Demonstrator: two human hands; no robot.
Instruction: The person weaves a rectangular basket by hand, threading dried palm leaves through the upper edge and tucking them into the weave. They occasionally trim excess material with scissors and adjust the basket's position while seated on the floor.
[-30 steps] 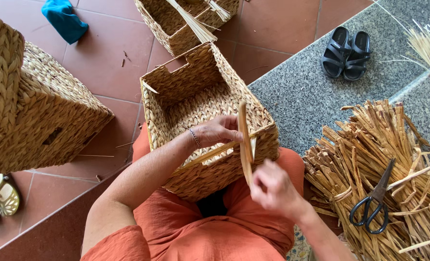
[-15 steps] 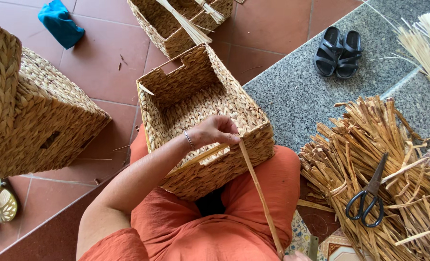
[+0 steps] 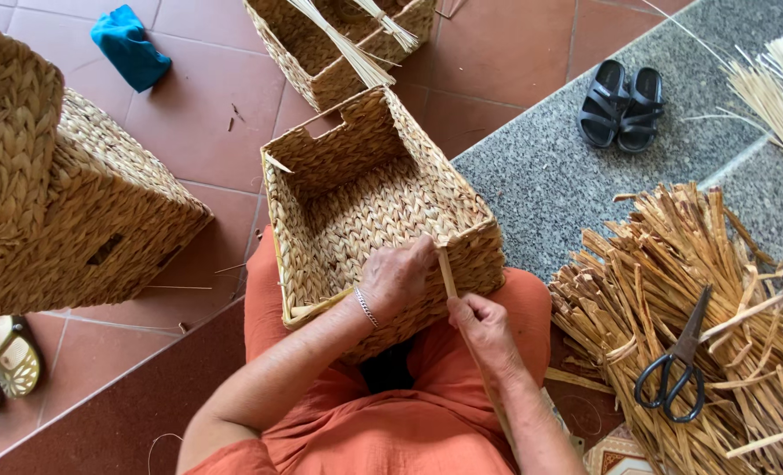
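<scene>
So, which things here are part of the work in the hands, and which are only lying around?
In the work:
- left hand on the rim of the woven basket on the lap
- right hand pinching the reed strip

Lying around:
- scissors on the heap of dried reeds
- black sandals
- blue cloth
- large overturned basket
- second open basket

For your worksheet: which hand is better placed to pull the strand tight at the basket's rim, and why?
Probably the right hand: it already grips the strand just below the rim. The left hand rests on the basket rim, steadying it.
</scene>
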